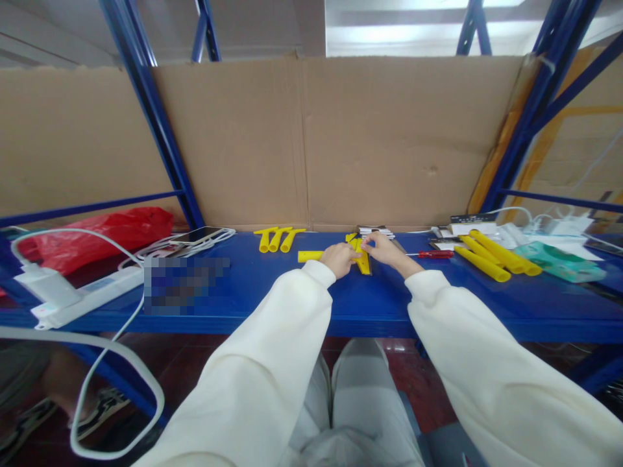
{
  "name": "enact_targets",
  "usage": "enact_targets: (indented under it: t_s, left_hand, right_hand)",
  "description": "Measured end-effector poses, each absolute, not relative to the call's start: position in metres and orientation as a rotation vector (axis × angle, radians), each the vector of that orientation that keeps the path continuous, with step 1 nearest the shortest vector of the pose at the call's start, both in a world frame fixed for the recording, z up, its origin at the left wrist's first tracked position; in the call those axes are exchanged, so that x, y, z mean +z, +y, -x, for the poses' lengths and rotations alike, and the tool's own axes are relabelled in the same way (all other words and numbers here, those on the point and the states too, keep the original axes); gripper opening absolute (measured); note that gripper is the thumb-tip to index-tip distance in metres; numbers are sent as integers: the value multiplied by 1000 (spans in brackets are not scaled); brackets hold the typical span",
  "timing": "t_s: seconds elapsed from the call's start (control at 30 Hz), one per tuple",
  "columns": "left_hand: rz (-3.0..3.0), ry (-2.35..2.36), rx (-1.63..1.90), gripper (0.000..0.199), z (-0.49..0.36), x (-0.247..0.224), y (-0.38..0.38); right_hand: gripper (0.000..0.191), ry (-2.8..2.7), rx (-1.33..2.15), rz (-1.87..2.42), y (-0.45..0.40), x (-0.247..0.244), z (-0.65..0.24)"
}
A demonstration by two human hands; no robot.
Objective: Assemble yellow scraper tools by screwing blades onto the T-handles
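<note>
Both hands meet over a yellow plastic piece (364,264) near the middle of the blue table. My left hand (339,259) is closed on its left side, fingers pressed against it. A yellow tube (309,256) lies to the left, partly behind that hand. From the right, my right hand (384,250) reaches to the top of the piece with thumb and finger pinched; whatever is between the fingertips is too small to make out. Just right of this hand lies a screwdriver with a red handle (436,254).
Three yellow T-shaped pieces (275,240) stand at the back left. Several yellow tubes (506,253) lie at the right beside a green packet (559,261). A white power strip (97,297), cables and a red bag (102,237) occupy the left. Cardboard (302,143) closes the back.
</note>
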State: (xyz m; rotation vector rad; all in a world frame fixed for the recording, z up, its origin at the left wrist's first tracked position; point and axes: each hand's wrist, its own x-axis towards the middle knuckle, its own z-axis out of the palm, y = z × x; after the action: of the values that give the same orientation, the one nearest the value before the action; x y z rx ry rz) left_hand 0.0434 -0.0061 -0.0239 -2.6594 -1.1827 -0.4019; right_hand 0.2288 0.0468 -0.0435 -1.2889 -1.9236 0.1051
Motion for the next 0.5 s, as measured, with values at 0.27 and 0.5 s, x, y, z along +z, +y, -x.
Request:
enact_targets:
  t_s: [0.27, 0.5]
  left_hand:
    - [2665, -1201, -408, 34, -44, -22, -8]
    - [2640, -1195, -401, 36, -45, -20, -12]
  right_hand:
    - [8, -1894, 52, 1353, 49, -46, -227]
    - [13, -1701, 48, 1487, 54, -56, -218]
